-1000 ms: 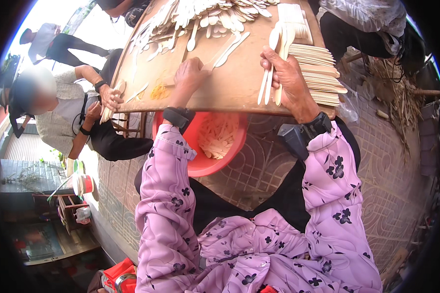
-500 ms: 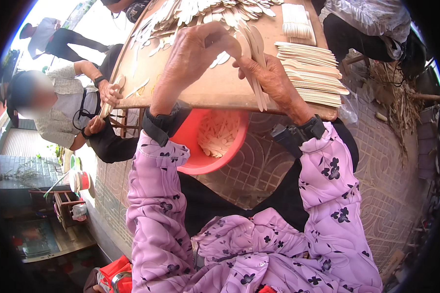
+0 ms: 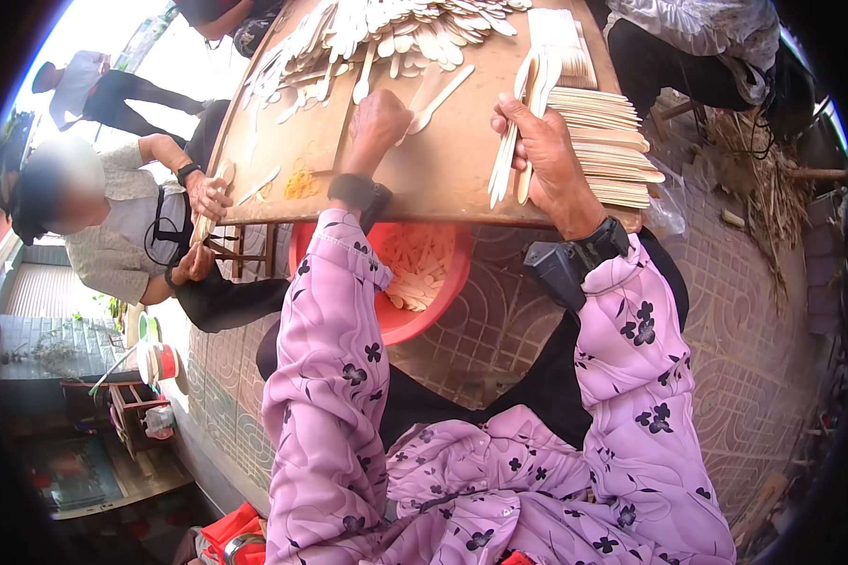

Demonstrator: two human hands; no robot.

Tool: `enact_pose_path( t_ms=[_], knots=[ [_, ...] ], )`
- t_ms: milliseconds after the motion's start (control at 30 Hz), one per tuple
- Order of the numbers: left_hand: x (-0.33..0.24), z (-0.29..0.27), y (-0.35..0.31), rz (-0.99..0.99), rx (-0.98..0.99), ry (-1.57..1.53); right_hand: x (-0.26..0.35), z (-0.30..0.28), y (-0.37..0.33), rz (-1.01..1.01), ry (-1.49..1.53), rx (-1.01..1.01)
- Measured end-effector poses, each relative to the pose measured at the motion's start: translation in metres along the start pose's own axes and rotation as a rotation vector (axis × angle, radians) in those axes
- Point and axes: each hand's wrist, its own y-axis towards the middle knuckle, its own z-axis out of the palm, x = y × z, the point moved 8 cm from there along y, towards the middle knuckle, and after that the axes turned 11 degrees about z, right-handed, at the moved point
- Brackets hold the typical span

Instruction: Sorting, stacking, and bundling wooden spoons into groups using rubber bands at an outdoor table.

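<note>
My right hand point(image 3: 548, 160) grips several wooden cutlery pieces point(image 3: 536, 85) in a loose, upright bunch above the table's near right part. Farther left, my left hand point(image 3: 381, 121) is low over the tabletop with its fingers curled. Beside those fingers is a motion-blurred wooden piece, and I cannot make out whether they hold it. A single wooden utensil point(image 3: 446, 97) lies just to their right. Beyond this hand spreads a large loose pile of wooden cutlery point(image 3: 415, 33). Neat stacks of wooden cutlery point(image 3: 598, 151) lie right of my right hand.
Below the table's point(image 3: 443, 193) near edge stands a red plastic tub point(image 3: 457, 273) with wooden pieces inside. Yellow rubber bands point(image 3: 301, 184) lie at the table's left. A co-worker's hands point(image 3: 207, 198) hold wooden pieces at the left edge. Another person point(image 3: 697, 47) sits at far right.
My left hand has left the bunch and moved down onto the table near the loose pile. My right hand has kept the bunch and shifted slightly right, tilting it the other way.
</note>
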Motion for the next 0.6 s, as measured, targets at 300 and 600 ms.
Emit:
enact_pose_path(
  t_ms=[300, 600],
  knots=[
    [-0.117, -0.02, -0.106, 0.329, 0.063, -0.665, -0.015, 0.01, -0.004, 0.131, -0.094, 0.103],
    [-0.05, -0.017, -0.037, 0.169, -0.081, -0.143, -0.01, 0.004, 0.0, 0.087, 0.069, 0.119]
  ],
)
